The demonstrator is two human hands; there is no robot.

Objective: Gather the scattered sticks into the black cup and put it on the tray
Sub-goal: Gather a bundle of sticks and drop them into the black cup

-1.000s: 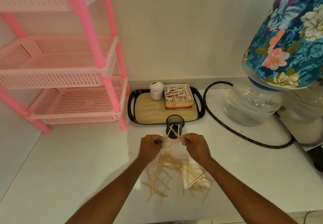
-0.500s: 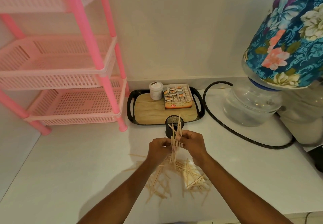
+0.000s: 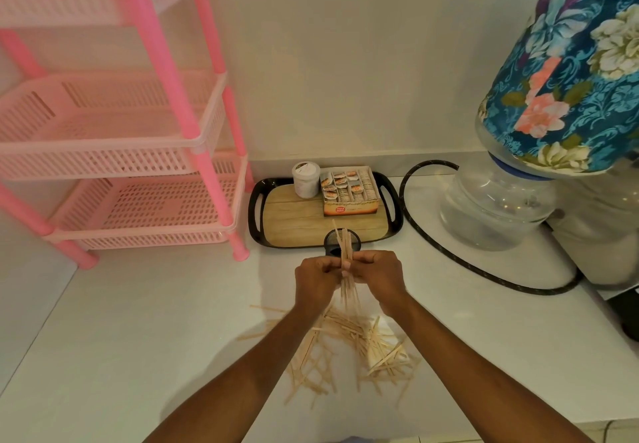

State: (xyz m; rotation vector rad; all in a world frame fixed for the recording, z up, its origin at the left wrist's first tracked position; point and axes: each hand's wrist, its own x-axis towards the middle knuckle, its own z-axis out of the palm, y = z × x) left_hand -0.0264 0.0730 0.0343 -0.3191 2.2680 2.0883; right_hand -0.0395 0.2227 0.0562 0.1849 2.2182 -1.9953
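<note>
The left hand point(image 3: 316, 278) and the right hand point(image 3: 380, 275) are together, the fingers of both curled around one upright bundle of sticks point(image 3: 346, 252). The bundle's upper ends stand in front of the black cup point(image 3: 356, 240), at 12 o'clock from the hands; whether they are inside the cup cannot be told. The cup stands at the near rim of the tray point(image 3: 256, 207). The scattered sticks point(image 3: 345, 339) lie on the counter point(image 3: 138, 339) at 6 o'clock from the hands.
</note>
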